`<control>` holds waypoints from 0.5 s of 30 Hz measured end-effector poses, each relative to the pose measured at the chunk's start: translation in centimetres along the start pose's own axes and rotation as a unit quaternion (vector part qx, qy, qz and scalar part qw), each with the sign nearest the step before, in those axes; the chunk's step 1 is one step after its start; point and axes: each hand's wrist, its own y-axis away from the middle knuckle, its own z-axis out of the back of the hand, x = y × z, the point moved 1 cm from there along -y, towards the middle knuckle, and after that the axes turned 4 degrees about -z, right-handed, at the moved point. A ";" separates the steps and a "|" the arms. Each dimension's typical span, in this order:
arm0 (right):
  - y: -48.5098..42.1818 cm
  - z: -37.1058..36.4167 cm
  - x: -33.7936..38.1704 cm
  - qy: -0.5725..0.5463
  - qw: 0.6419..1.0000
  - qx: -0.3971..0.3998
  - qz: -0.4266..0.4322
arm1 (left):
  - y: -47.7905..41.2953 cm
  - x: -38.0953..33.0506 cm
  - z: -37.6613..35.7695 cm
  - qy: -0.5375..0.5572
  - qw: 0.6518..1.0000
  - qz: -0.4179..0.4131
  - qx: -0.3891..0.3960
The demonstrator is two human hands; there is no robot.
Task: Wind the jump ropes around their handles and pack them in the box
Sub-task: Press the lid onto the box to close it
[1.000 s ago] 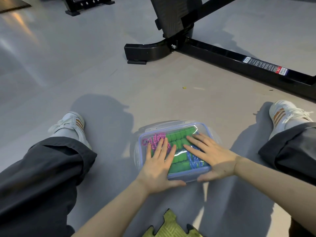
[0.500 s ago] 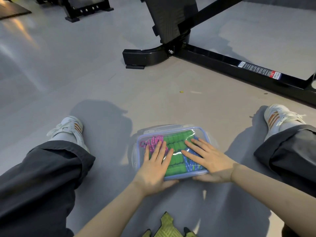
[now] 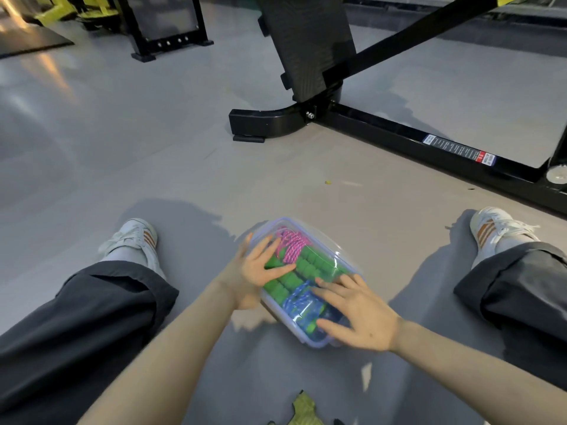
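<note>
Between the legs (image 3: pixel 92 317), box (image 3: pixel 346 262) now diagonal, not square-on, left hand (image 3: pixel 256 273) and right hand (image 3: pixel 360 315) flat atop it

The clear box (image 3: pixel 306 340) has a lilac rim; inside show green handles (image 3: pixel 313 265), a pink rope (image 3: pixel 293 245) flecked white and a blue rope (image 3: pixel 297 302). The floor (image 3: pixel 214 185) is grey, the shoes (image 3: pixel 497 225) white (orange stripes).

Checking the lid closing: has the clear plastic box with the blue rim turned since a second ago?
Yes. The clear blue-rimmed box has turned clockwise; the end holding the pink rope points toward the black machine frame.
</note>
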 end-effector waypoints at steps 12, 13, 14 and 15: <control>-0.8 -0.9 -2.2 0.026 0.998 0.028 -0.055 | -3.8 -12.7 -1.5 0.291 0.868 0.401 -0.040; -0.6 -0.7 -2.2 0.033 0.998 0.018 -0.057 | -3.7 -12.0 -1.9 0.278 0.888 0.365 -0.038; -0.4 -0.5 -2.2 0.034 0.998 0.014 -0.052 | -3.4 -11.1 -2.0 0.274 0.903 0.330 -0.027; 0.1 -0.3 -2.3 0.035 0.998 0.009 -0.043 | -3.0 -10.2 -2.0 0.256 0.922 0.291 -0.019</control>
